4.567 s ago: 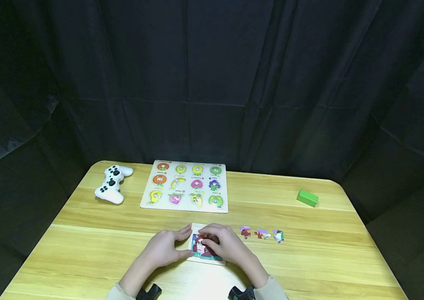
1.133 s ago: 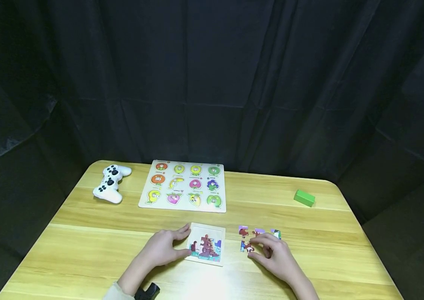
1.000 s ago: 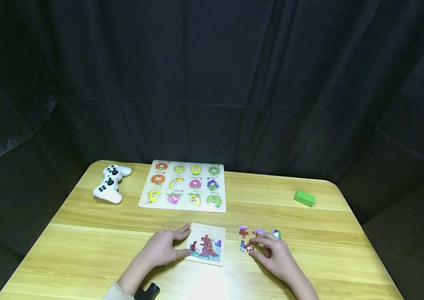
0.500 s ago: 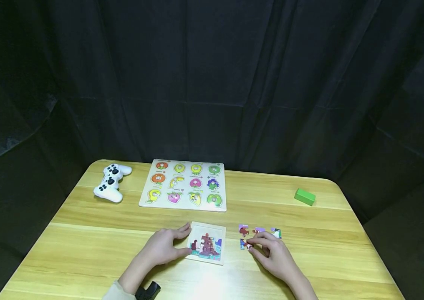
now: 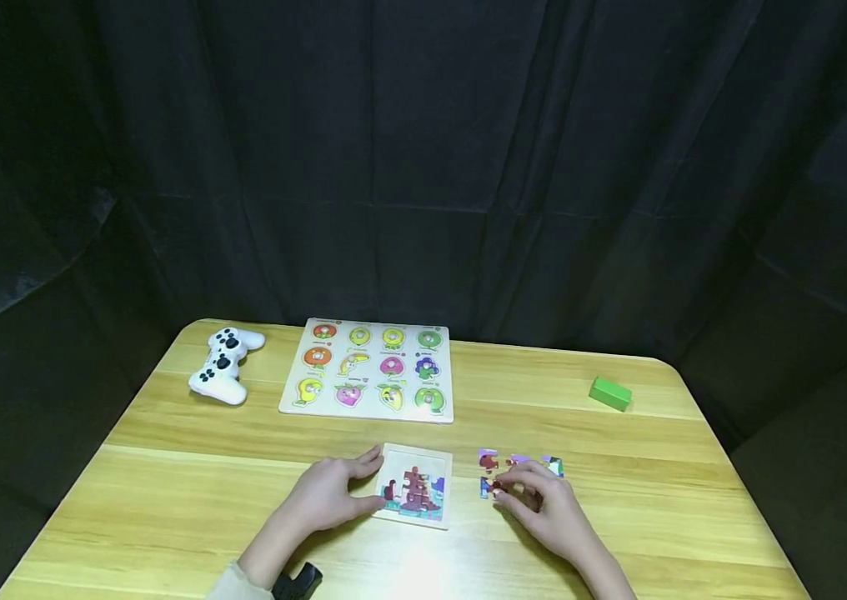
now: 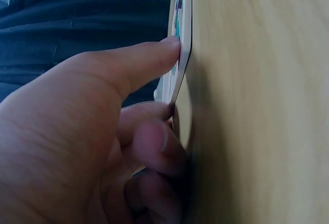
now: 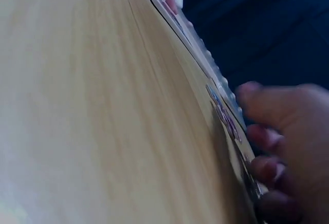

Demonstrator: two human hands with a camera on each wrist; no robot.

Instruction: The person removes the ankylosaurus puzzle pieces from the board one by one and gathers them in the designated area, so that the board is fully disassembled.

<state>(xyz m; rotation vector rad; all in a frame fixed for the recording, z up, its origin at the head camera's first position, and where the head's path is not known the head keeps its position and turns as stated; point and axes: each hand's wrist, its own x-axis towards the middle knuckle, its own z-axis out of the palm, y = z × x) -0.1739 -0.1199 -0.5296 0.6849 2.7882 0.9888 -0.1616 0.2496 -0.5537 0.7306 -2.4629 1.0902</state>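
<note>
Several puzzle pieces point(image 5: 488, 461) lie right of the puzzle tray point(image 5: 431, 463) that the left hand point(image 5: 328, 493) touches with extended fingers, and I can't tell whether the right hand point(image 5: 549, 510) grips one.

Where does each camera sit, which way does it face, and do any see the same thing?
Head: worn on the head, facing forward and down over the table; left hand, right hand and a sleeve show.
Left wrist: skims the tabletop toward the puzzle tray; left thumb and fingers show.
Right wrist: looks slantwise along the table past loose pieces; right fingers and some left fingers show.
Shared by head and left wrist: the green block.
</note>
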